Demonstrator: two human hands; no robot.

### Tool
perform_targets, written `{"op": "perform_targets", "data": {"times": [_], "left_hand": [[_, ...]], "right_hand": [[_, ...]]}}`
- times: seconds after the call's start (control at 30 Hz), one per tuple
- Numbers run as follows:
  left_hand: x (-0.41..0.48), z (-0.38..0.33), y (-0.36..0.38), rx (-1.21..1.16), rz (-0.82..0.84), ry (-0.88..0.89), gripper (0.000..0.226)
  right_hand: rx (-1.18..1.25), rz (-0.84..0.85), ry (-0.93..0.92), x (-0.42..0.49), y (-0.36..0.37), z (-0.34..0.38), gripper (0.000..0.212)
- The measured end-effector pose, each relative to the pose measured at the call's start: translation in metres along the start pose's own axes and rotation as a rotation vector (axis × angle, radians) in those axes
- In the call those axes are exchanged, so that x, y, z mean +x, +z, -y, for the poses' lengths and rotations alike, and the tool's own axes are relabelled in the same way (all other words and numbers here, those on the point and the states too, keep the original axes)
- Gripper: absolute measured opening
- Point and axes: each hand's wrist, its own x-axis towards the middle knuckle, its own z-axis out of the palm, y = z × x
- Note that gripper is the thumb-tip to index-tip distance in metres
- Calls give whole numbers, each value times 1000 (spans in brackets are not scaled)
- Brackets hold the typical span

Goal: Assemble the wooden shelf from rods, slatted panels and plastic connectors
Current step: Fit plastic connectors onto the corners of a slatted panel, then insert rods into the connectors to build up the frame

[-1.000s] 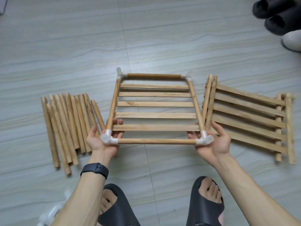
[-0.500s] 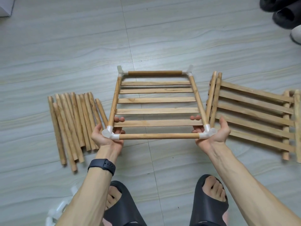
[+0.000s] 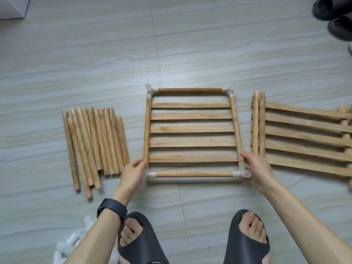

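Wooden shelf frame (image 3: pixel 192 143), a square of round rods, five flat slats and white plastic corner connectors, lies flat on the pale grey wood-grain floor (image 3: pixel 190 44), just ahead of the person's feet.

Nearest the camera are two dark grey open-toed slides (image 3: pixel 152 244). A blurred heap of white plastic connectors (image 3: pixel 70 242) at the lower left is partly hidden by the left forearm and cut off by the bottom edge. A black wristwatch (image 3: pixel 112 207) bands the left wrist.

The left hand (image 3: pixel 133 172) is at the frame's near left corner. Its grip seems to be a light pinch on the side rod's end, and its fingers hide the corner piece. The right hand (image 3: pixel 257 168) has its grip curled on the near right corner, fingers over the rod end.

A bundle of loose round wooden rods (image 3: pixel 95 143) lies to the left, a narrow strip of floor away from the frame. To the right, stacked slatted wooden panels (image 3: pixel 304 138) lie just beside the frame and run off the right edge.

Beyond the frame's far rod the floor is wide open. A pair of black slippers (image 3: pixel 335 14) at the top right and a white box corner (image 3: pixel 11 8) at the top left are both cut off.
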Motion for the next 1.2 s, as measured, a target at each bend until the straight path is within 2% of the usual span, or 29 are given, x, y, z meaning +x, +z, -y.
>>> {"op": "perform_targets", "data": {"times": [0.1, 0.17, 0.33, 0.4, 0.47, 0.53, 0.63, 0.7, 0.83, 0.93, 1.03, 1.13, 1.2], "left_hand": [[-9, 4, 5, 330, -47, 185, 41], [-18, 5, 11, 441, -96, 226, 43], [-33, 2, 9, 851, -99, 309, 27], [-28, -3, -5, 915, -171, 346, 30], [-18, -10, -21, 882, -310, 359, 33], [-5, -14, -36, 924, -374, 314, 34], [7, -13, -46, 1116, -284, 217, 36], [9, -11, -43, 1190, -233, 201, 27], [9, -13, -40, 1232, -136, 73, 22], [8, -15, -40, 1233, -32, -19, 29], [7, -19, -39, 1137, 20, -65, 40], [4, -22, -43, 927, 37, -3, 38], [2, -25, -47, 581, 115, 61, 27]], "right_hand": [[-369, -50, -155, -3, 9, -7, 40], [-571, -68, -269, -8, 15, -13, 50], [-914, -86, -439, -24, 25, -26, 69], [-1043, -103, -595, -30, 34, -26, 72], [-1118, -2, -743, -34, 50, -21, 78], [-1244, 166, -778, -36, 70, -18, 84], [-1388, 376, -716, -40, 93, -28, 83], [-1447, 420, -683, -45, 99, -39, 88], [-1483, 452, -688, -60, 95, -53, 91], [-1492, 511, -701, -68, 88, -55, 83], [-1522, 514, -735, -72, 85, -43, 67], [-1538, 532, -734, -71, 85, -21, 49], [-1498, 589, -689, -67, 85, -6, 44]]}}
